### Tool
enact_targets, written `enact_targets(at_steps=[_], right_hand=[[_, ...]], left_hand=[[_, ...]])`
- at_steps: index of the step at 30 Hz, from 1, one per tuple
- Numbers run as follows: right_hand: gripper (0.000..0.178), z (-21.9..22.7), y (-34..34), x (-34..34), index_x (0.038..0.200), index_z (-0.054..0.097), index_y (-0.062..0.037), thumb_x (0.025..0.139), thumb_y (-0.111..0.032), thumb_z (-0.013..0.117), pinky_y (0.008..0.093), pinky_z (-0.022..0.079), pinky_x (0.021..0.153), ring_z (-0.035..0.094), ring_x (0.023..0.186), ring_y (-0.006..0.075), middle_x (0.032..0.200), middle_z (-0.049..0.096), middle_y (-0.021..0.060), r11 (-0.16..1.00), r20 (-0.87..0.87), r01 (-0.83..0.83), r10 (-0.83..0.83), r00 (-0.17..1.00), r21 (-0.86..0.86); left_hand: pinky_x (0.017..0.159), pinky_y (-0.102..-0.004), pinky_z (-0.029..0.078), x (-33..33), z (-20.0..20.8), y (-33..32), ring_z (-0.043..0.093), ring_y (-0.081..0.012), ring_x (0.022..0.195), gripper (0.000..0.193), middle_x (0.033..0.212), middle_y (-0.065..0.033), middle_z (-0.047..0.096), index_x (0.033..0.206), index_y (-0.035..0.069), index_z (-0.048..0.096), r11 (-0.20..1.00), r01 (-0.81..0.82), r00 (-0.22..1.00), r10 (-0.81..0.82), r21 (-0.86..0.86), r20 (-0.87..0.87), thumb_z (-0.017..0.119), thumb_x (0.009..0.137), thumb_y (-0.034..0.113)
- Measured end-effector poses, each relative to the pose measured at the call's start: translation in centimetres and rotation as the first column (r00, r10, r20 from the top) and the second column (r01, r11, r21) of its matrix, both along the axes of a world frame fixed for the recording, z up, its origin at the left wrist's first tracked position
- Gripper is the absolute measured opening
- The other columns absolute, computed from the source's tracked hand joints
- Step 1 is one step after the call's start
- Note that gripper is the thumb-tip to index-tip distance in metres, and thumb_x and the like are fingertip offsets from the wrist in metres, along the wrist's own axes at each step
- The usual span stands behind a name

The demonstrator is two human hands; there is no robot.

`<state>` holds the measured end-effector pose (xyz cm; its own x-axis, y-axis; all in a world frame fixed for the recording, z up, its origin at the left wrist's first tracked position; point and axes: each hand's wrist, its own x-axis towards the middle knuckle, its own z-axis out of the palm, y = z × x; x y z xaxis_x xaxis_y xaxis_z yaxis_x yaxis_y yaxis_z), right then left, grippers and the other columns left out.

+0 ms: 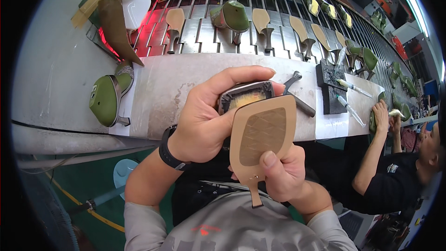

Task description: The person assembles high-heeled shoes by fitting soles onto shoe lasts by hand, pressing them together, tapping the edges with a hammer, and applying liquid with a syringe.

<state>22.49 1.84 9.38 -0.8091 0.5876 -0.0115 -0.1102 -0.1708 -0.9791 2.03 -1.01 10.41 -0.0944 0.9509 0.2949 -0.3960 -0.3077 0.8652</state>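
My left hand [202, 116] grips a shoe upper [246, 96] with its underside turned up, showing a dark rim around a yellowish middle. Fingers and thumb wrap its sides; the rest of it is hidden. In my right hand [284, 172] is a tan shoe sole [263, 135], pinched near its narrow end with the thumb on the face. A brown, crosshatched panel fills the middle of that face. The sole's top edge overlaps the upper in view; whether they touch I cannot tell. Beyond my hands, a hammer [304, 107] lies on the pale worktable [162, 81].
A green heeled shoe [106, 100] stands at the table's left. Black blocks [331, 88] hold syringes [350, 111] on the right. Behind, a slatted conveyor [200, 37] carries soles with heels, another green shoe [231, 17] and several uppers. A co-worker [395, 167] handles shoes at right.
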Motion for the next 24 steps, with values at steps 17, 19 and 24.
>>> enact_targets(at_steps=[17, 19, 24], right_hand=[[0.021, -1.0, -0.9, -0.4, 0.087, 0.074, 0.0041, 0.102, -0.006, 0.063, 0.027, 0.048, 0.054, 0.062, 0.058, 0.0104, 0.073, 0.073, 0.0087, 0.975, -0.184, 0.13, -0.097, 0.978, 0.178], [0.021, -0.9, -0.9, -0.4, 0.088, 0.075, 0.0042, 0.102, -0.006, 0.063, 0.0267, 0.048, 0.054, 0.062, 0.059, 0.0097, 0.073, 0.073, 0.0084, 0.979, -0.19, 0.139, -0.109, 0.976, 0.15], [0.02, -1.3, -1.0, -0.1, 0.087, 0.074, 0.0038, 0.102, -0.004, 0.063, 0.0268, 0.045, 0.051, 0.058, 0.056, 0.0082, 0.068, 0.069, 0.0055, 0.983, -0.189, 0.11, -0.081, 0.979, 0.146]], left_hand=[[0.11, -0.0483, 0.052, 1.2, -1.2, -1.4, 0.064, -0.0382, 0.129, 0.093, 0.135, -0.0328, 0.063, 0.143, -0.011, 0.047, 0.988, 0.006, 0.99, 0.016, 0.156, -0.142, 0.083, 0.083, 0.049], [0.11, -0.0484, 0.052, 1.3, -1.2, -1.5, 0.064, -0.0384, 0.128, 0.09, 0.135, -0.0331, 0.063, 0.142, -0.011, 0.048, 0.986, 0.005, 0.987, 0.022, 0.165, -0.159, 0.082, 0.083, 0.048], [0.11, -0.0489, 0.052, 1.9, -0.8, -2.1, 0.064, -0.0391, 0.129, 0.082, 0.135, -0.034, 0.062, 0.141, -0.01, 0.05, 0.996, -0.012, 0.995, 0.02, 0.084, -0.103, 0.077, 0.086, 0.045]])
